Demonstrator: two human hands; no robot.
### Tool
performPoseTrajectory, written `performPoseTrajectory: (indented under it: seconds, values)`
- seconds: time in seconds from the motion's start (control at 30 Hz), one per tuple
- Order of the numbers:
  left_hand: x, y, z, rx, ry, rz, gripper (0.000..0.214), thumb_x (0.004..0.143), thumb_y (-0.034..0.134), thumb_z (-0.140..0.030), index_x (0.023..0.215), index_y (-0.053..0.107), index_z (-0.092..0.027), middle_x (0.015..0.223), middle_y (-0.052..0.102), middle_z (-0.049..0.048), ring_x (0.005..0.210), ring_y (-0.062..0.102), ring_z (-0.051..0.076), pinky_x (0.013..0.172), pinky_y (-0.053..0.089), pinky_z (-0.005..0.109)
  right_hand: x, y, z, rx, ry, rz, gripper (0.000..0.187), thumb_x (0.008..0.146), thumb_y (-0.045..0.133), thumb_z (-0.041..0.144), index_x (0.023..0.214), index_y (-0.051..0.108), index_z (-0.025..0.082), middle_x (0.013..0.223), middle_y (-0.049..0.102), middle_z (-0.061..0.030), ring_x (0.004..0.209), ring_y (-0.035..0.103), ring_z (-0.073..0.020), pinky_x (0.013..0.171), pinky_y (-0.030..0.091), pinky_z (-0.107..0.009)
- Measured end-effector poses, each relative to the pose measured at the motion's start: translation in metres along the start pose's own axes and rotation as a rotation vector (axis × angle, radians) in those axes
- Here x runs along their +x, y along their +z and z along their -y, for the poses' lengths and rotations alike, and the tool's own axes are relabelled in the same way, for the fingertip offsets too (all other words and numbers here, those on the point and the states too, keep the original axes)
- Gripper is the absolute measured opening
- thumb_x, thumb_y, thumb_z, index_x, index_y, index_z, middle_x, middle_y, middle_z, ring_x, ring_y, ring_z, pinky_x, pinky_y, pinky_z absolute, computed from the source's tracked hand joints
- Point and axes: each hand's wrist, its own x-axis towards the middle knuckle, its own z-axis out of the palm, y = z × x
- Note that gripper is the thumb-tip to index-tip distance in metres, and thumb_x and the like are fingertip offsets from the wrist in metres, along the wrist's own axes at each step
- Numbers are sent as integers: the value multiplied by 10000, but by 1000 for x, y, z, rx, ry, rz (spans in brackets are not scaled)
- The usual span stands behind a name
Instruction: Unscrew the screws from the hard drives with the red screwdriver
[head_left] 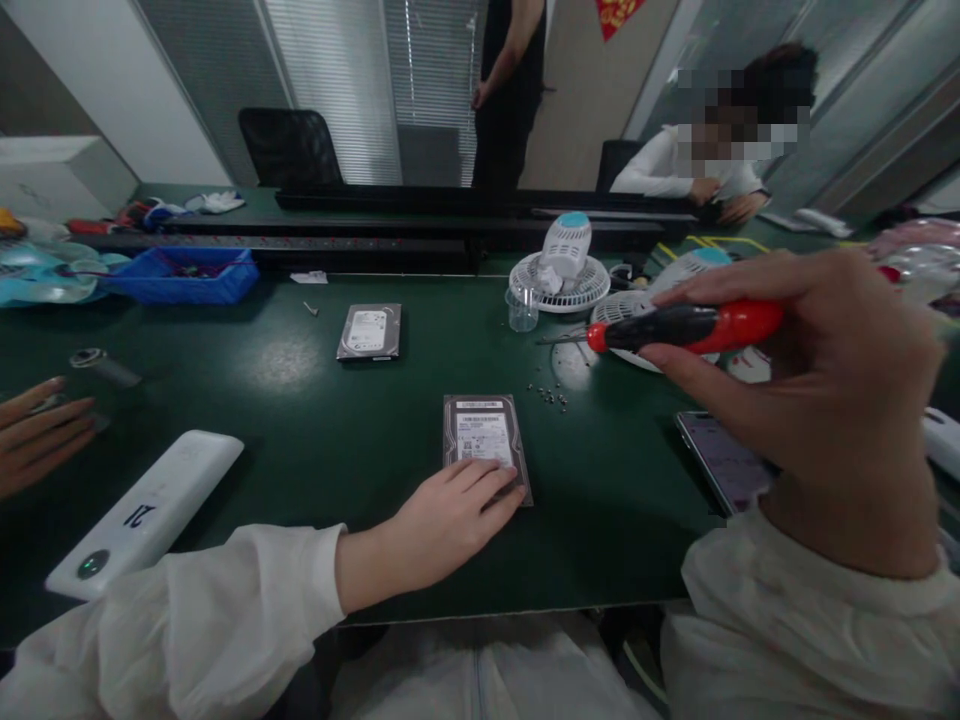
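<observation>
My left hand (442, 515) lies over the near part of a hard drive (484, 425), its fingers flat across the label and the thumb hidden. The drive rests on the green table with its label facing up. Raised at the right, my right hand (825, 370) is closed around a red and black screwdriver (690, 325). The screwdriver's thin shaft points left, in the air, apart from the drive. Several small screws (551, 395) are scattered to the right of the drive. Another hard drive (370, 332) lies farther back on the left.
A clear plastic cup (523, 308) and white fans (574, 280) stand behind the screws. A phone (720, 460) lies under my right hand. At the left are a white power bank (150, 510), a blue tray (184, 275) and another person's hand (45, 440). People are across the table.
</observation>
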Motion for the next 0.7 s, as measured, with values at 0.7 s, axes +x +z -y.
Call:
performPoseTrajectory:
  seconds: [0.7]
  values:
    - [1,-1,-1,4,-7,-53,355,1040,514,-78,1358,671,-91,1336,736,155,1248,696,290,1033,606,419,-166,41,22,-349,111,402,99,978,569,125,1062,561,178,1165,593,-181,964,669,-305,775,639,-439]
